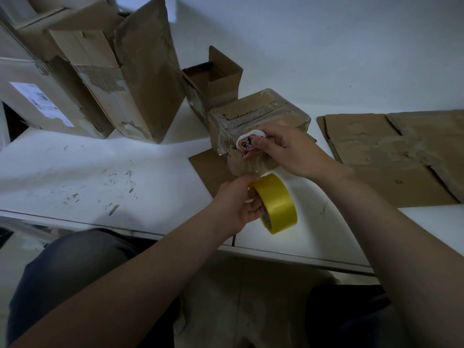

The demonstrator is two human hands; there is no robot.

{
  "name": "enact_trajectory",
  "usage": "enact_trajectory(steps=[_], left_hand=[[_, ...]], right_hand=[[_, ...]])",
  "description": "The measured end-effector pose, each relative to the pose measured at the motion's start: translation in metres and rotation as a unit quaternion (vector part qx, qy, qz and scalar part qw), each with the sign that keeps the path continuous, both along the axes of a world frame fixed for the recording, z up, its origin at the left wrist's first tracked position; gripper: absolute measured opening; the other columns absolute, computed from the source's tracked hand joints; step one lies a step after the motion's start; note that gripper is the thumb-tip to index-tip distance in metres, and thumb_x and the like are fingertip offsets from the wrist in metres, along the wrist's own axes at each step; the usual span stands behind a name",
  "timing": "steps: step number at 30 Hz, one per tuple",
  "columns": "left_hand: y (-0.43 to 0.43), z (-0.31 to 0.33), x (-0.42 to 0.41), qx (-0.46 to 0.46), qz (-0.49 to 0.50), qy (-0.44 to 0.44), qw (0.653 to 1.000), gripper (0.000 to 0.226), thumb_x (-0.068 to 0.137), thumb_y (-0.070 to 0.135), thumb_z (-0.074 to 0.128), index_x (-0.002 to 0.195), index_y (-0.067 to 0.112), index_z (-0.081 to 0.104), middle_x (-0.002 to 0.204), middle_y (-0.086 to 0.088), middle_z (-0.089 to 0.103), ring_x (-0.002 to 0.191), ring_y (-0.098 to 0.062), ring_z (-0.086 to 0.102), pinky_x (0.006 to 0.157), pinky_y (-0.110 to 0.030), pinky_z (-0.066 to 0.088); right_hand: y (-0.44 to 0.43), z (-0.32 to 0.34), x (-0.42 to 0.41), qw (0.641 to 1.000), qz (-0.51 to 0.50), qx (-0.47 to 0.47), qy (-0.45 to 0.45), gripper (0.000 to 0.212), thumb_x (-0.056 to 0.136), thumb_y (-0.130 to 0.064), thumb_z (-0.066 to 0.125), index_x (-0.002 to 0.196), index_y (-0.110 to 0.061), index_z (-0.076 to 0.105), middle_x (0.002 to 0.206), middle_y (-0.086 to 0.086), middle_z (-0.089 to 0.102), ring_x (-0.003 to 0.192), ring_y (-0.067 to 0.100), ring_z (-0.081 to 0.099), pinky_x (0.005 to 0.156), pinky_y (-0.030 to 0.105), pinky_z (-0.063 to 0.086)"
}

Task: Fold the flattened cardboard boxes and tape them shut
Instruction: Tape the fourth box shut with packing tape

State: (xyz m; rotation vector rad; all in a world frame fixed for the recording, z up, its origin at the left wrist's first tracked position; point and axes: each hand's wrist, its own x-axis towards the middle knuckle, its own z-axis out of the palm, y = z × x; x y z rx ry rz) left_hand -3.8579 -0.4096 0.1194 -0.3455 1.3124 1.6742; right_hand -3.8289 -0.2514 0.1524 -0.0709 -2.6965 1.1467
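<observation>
Left hand (236, 204) grips the tape roll (278, 204); right hand (288, 151) pinches a small white tool (248, 141) against the small box (261, 109), mid-table and already taped, so probably cutting free. Beyond, the open boxes (221, 79) are untaped and the flat cardboard (391, 156) is unfolded.

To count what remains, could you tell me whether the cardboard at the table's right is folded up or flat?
Flat: the cardboard sheet lies spread on the table, flaps level, no walls raised.

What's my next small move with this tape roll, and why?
Probably sever the tape: the left hand holds the yellow tape roll with a clear strip seemingly running to the small tape-wrapped cardboard box, where the right hand pinches a small white-and-pink object, possibly a cutter.
</observation>
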Motion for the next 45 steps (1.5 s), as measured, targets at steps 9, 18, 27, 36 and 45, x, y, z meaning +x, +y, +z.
enact_trajectory(steps=[9,18,27,36,45], left_hand=[[-0.002,-0.005,0.005,0.019,0.023,0.039,0.999,0.015,0.098,0.02,0.063,0.112,0.014,0.063,0.112,-0.012,0.07,0.092,-0.023,0.07,0.081,-0.038,0.058],[-0.002,-0.009,0.014,0.007,0.017,0.11,0.994,0.015,0.095,0.027,0.068,0.109,0.022,0.065,0.104,-0.007,0.071,0.091,-0.024,0.074,0.072,-0.032,0.06],[-0.006,-0.011,0.016,0.022,0.011,0.132,0.991,0.029,0.096,0.033,0.066,0.121,0.022,0.058,0.099,-0.002,0.068,0.086,-0.018,0.073,0.075,-0.031,0.06],[-0.005,-0.012,0.011,0.01,0.01,0.112,0.994,0.018,0.093,0.028,0.07,0.108,0.021,0.063,0.097,-0.003,0.07,0.084,-0.018,0.073,0.067,-0.03,0.06],[-0.01,-0.013,0.002,-0.029,-0.054,0.164,0.985,0.028,0.092,0.031,0.07,0.117,0.018,0.066,0.111,-0.014,0.069,0.092,-0.027,0.073,0.066,-0.03,0.059]], right_hand=[[0.013,0.004,0.023,0.994,-0.008,-0.105,0.031,0.025,0.084,-0.03,0.08,0.108,-0.036,0.076,0.087,-0.005,0.074,0.076,0.011,0.067,0.074,0.041,0.055],[0.013,0.005,0.029,0.987,0.049,0.113,0.105,0.022,0.087,-0.024,0.078,0.109,-0.025,0.077,0.093,-0.012,0.073,0.075,-0.001,0.061,0.063,0.032,0.049],[0.004,-0.01,0.021,0.959,0.107,0.235,0.12,0.016,0.086,-0.015,0.076,0.101,-0.02,0.08,0.095,-0.002,0.071,0.084,0.012,0.064,0.068,0.031,0.052],[0.019,-0.017,0.02,0.967,0.085,0.215,0.109,0.017,0.089,-0.016,0.073,0.105,-0.019,0.078,0.1,-0.003,0.072,0.09,0.016,0.067,0.077,0.034,0.055],[0.054,-0.024,0.044,0.99,-0.006,0.138,0.021,0.023,0.086,-0.015,0.077,0.104,-0.031,0.075,0.1,-0.015,0.068,0.08,-0.006,0.057,0.07,0.022,0.046]])
